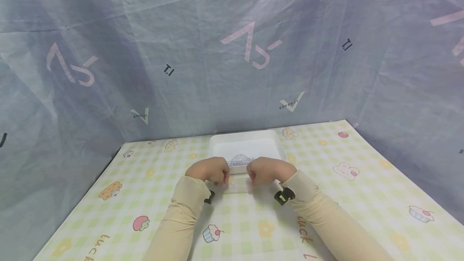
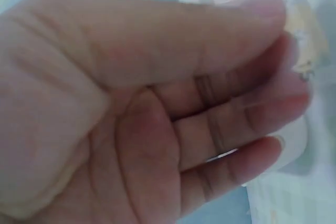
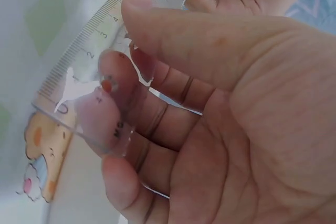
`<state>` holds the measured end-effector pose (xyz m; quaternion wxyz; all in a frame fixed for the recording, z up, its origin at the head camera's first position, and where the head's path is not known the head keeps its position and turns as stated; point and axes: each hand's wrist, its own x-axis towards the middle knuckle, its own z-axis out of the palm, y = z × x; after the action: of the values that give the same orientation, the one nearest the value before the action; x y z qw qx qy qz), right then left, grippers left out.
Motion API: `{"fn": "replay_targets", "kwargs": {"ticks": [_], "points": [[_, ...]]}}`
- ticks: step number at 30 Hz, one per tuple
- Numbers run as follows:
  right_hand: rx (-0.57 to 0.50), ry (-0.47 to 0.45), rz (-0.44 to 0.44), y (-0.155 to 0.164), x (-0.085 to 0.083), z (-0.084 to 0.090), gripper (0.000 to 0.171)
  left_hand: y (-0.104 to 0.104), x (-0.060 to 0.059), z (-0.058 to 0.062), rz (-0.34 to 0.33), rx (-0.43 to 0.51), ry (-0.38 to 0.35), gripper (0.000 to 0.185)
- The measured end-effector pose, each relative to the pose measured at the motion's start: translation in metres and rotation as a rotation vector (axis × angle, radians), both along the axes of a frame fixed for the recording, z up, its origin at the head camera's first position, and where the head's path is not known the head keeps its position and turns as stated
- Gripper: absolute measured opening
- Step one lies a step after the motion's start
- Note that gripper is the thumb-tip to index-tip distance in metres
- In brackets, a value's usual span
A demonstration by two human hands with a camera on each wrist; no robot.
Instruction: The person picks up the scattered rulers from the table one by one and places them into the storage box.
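A clear plastic ruler [image 1: 237, 187] with black markings is held level between both hands, just above the cloth in front of the white tray. My left hand [image 1: 213, 170] pinches one end between thumb and fingers; in the left wrist view the see-through plastic is barely visible at the fingertips. The other end is gripped by my right hand [image 1: 270, 170], with the thumb on top and the fingers beneath. Its numbered scale and a round hole show in the right wrist view, where the ruler [image 3: 79, 56] catches bright glare.
Behind the hands stands a shallow white tray [image 1: 246, 134]. Inside, near its front side, lie a clear triangular set square [image 1: 240, 158] and other clear marked pieces, partly hidden by the hands. A checked cloth [image 1: 174, 220] covers the table, and a grey-blue curtain [image 1: 203, 71] hangs behind.
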<state>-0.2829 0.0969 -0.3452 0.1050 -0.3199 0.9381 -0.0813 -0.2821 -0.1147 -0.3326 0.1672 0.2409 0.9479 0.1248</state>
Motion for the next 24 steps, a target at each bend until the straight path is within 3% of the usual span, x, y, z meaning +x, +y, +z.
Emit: {"fn": "replay_targets", "kwargs": {"ticks": [9,12,17,24], "points": [[-0.100,-0.058,-0.051,0.011,0.001,0.018,0.015,-0.007,-0.003,0.010,-0.012,0.060,0.121,0.015],[-0.138,-0.030,-0.029,0.016,-0.002,0.022,0.015,-0.010,-0.003,0.014,-0.004,0.090,0.175,0.016],[-0.183,0.133,0.008,0.023,-0.003,0.030,0.014,-0.013,-0.005,0.018,0.036,0.153,0.276,0.017],[-0.272,0.308,-0.099,0.022,-0.003,0.035,0.015,-0.015,-0.008,0.021,0.092,0.214,0.460,0.008]]}}
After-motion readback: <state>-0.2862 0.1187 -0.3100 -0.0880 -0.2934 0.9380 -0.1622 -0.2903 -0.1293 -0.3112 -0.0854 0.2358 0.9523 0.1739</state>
